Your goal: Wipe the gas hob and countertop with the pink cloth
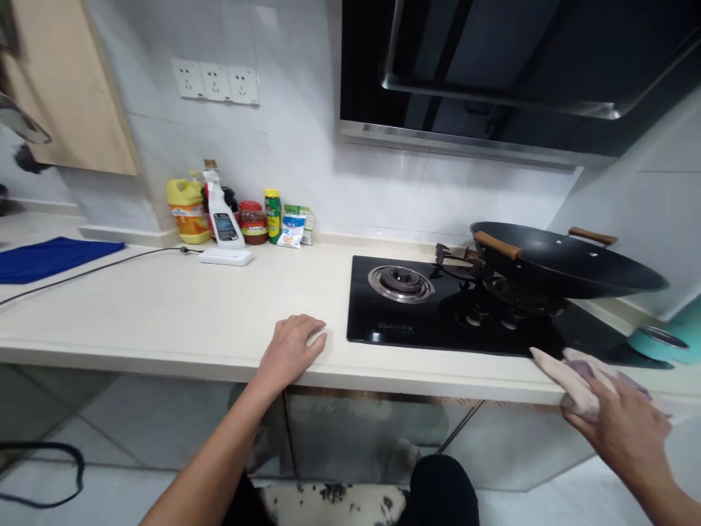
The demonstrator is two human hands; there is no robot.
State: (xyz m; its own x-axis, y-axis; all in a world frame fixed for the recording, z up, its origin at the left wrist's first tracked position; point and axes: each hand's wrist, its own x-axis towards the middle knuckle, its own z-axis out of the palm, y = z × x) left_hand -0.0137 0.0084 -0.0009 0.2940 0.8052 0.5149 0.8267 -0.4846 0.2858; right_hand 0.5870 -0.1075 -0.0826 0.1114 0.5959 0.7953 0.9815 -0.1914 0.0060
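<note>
My left hand [293, 347] rests on the pale countertop [164, 314], just left of the black gas stove [383, 321]. Its fingers are loosely curved and it holds nothing. At the right, my right hand [624, 424] grips a bunched pinkish cloth [577, 383] at the counter's front edge, near the stove's front right part. Some fingers are hidden by the cloth and the hand's back. A large black wok [564, 256] with wooden handles sits on the right burner. The left burner [401, 282] is bare.
Along the wall stand a white spray bottle [223, 215], a yellow jug [187, 212], a red-lidded jar [253, 223] and a white power strip [226, 256]. A blue cloth [55, 257] lies left. A teal container [662, 343] is far right. The range hood [482, 139] overhangs the stove.
</note>
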